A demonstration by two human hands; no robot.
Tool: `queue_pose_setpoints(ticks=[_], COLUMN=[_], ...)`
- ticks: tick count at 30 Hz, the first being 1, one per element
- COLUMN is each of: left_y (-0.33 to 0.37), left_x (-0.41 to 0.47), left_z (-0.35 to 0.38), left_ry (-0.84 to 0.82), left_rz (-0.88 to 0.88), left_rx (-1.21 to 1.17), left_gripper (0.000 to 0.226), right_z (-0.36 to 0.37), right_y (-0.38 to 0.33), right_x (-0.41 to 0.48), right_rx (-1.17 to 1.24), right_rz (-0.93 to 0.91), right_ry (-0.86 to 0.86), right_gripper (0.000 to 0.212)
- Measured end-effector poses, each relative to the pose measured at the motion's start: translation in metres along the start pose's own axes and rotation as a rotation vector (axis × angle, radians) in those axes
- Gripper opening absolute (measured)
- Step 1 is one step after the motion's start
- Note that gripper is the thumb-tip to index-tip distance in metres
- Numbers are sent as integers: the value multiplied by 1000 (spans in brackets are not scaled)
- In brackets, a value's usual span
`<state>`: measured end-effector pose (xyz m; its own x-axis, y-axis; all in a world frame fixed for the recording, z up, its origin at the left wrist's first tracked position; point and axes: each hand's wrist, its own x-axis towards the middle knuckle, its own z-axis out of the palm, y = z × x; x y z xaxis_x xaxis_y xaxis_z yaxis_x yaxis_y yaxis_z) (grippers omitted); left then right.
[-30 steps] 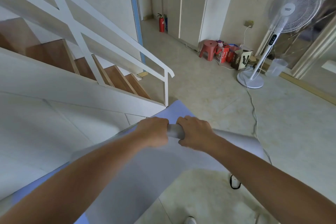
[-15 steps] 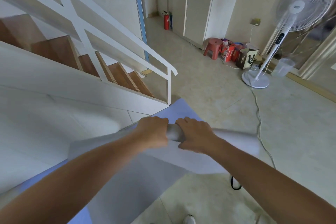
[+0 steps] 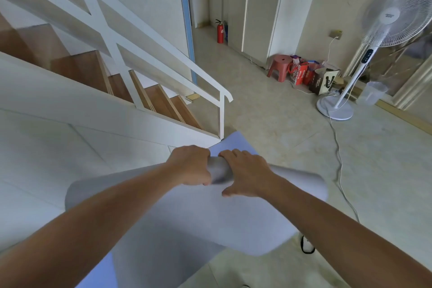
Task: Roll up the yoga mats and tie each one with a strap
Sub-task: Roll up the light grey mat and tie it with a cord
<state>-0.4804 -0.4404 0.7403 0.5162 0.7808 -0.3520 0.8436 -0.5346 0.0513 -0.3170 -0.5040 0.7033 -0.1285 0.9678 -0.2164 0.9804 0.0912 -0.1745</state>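
Your left hand (image 3: 190, 166) and right hand (image 3: 247, 174) sat side by side on the roll (image 3: 219, 170) of the grey mat (image 3: 187, 215), nearly touching. Your left fingers were curled and clenched over the roll from above; your right hand lay over it with fingers bent across the top and the thumb pressed on the flat sheet just beneath, so both hands were grasping the roll. The roll ran crosswise in front of you, its right end (image 3: 315, 184) flaring wide and blurred. The unrolled part hung towards you, and a blue face of mat (image 3: 236, 142) showed beyond your knuckles, reaching the foot of the stairs (image 3: 163, 103). Well apart on the floor (image 3: 268, 119) stood a fan (image 3: 383, 30), with its cord (image 3: 339, 154) trailing past the roll's right end, and a red stool (image 3: 280, 66) by the wall.
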Motion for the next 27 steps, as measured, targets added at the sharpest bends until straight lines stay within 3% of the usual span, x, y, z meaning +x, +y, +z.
queue_pose_setpoints(ticks=[2, 5, 8, 10, 12, 15, 17, 18, 20, 23, 25, 27], left_y=[-7, -15, -11, -8, -12, -26, -34, -36, -35, -24, -19, -22], left_x=[2, -7, -16, -17, -16, -14, -16, -19, -26, -32, -31, -27], left_z=[-12, -20, -14, -6, -5, -14, -17, -17, -14, 5, 14, 11], left_ry=[-160, -324, -102, 43, 51, -132, -278, -320, -303, -82, 10, 17], left_rz=[-31, -31, 99, 138, 84, -65, -118, -116, -71, 83, 95, 22], left_rx=[-242, -353, 121, 260, 176, -157, -374, -398, -260, 169, 241, 188], left_gripper=[37, 46, 68, 68, 57, 49, 52, 54, 61, 74, 69, 59], right_z=[-1, -16, -29, -32, -31, -14, -5, -6, -10, -15, -15, -15], right_y=[-1, -2, 2, 4, -1, -10, -15, -16, -15, -10, -10, -14], right_x=[2, 9, 16, 19, 17, 11, 10, 12, 19, 29, 30, 28], right_rx=[-95, -31, 225, 348, 287, -34, -89, -52, 76, 299, 371, 313], right_rz=[-28, -86, -45, -32, -59, -127, -155, -159, -159, -142, -130, -140], right_ry=[118, -21, -261, -333, -280, -9, 73, 33, -125, -337, -400, -352], right_gripper=[69, 46, 36, 35, 42, 80, 80, 73, 58, 45, 43, 51])
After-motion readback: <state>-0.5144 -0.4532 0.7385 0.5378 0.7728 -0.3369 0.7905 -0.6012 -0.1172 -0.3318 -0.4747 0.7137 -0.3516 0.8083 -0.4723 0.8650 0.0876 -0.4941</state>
